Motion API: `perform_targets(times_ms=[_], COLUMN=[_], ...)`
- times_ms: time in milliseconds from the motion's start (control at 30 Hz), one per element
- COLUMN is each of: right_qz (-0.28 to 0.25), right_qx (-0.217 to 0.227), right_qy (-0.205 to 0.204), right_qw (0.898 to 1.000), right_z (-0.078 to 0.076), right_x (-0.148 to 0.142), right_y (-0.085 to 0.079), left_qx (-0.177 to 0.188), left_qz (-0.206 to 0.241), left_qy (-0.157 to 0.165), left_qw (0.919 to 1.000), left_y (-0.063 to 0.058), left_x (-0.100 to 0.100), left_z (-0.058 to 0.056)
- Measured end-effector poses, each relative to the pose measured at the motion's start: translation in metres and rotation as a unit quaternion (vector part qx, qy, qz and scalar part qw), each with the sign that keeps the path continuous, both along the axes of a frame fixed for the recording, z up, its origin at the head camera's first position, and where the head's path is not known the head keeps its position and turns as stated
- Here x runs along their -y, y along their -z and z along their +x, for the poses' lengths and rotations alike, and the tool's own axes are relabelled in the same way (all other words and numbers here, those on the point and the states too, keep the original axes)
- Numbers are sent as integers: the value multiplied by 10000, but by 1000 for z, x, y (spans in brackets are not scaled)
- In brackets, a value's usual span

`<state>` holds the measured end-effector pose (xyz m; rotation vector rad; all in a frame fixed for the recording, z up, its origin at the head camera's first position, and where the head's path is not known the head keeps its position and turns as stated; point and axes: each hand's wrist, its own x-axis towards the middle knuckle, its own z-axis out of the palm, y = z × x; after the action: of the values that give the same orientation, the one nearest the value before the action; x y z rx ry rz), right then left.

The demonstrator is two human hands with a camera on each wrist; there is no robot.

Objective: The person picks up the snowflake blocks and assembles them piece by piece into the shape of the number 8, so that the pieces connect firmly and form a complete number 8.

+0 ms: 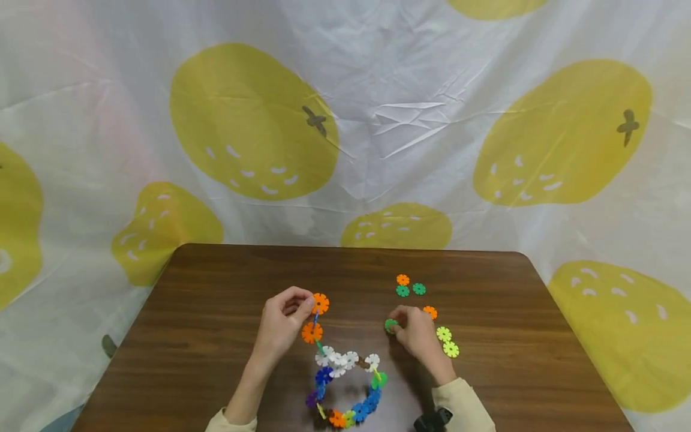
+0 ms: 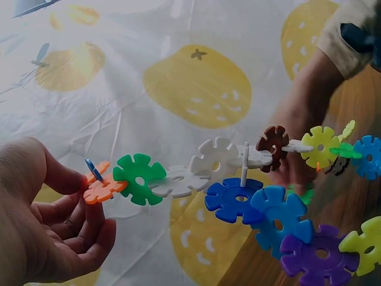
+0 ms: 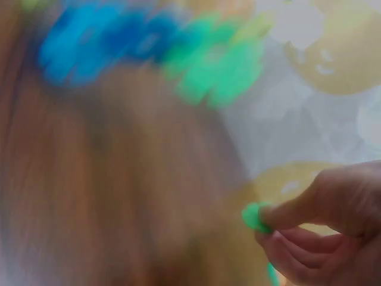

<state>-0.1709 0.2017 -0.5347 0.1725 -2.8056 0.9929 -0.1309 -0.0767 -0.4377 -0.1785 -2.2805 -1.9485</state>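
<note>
In the head view my left hand (image 1: 281,324) pinches an orange snowflake disc (image 1: 321,303) at the free end of a chain of notched plastic discs. A second orange disc (image 1: 312,332) follows below it, joined by a thin blue one seen edge-on. From there the chain runs into a loop of white, blue, purple, orange and green discs (image 1: 372,399) near the table's front. My right hand (image 1: 418,335), to the right of the loop, pinches a loose green snowflake disc (image 1: 390,326) between thumb and finger. The right wrist view is blurred, but that green disc (image 3: 257,217) shows at the fingertips.
Loose discs lie on the brown wooden table (image 1: 227,282) beyond and beside my right hand: an orange disc (image 1: 402,279), two green discs (image 1: 418,289), another orange disc (image 1: 430,312) and two yellow-green discs (image 1: 450,349). A fruit-patterned curtain (image 1: 405,150) hangs behind the table.
</note>
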Motion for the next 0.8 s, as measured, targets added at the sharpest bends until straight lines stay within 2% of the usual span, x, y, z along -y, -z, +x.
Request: perform_targets(times_ms=[133,267,367,533,800], right_qz=[-965,-2030,-2595,-2899,-2910], right_qx=[223,196,65,-343,-908], right_qy=[-531,-1210,-1528,-1848,-2058], right_qw=[9937,9715,9536,9384,9299], right_z=[4,11,17,23,26], right_x=[9,22,33,46,59], right_y=[-24,-57,-78,-95,-104], left_qx=[-51,-128,-184,-220,-284], left_qz=[-27,0,37,44,71], left_qy=[33,56,99,188,312], left_qw=[10000,9999,9998,9996,9991], left_y=[0,-1,-1,-1,-3], left_x=[0,-1,-2,-2,-3], left_z=[0,1,1,2,3])
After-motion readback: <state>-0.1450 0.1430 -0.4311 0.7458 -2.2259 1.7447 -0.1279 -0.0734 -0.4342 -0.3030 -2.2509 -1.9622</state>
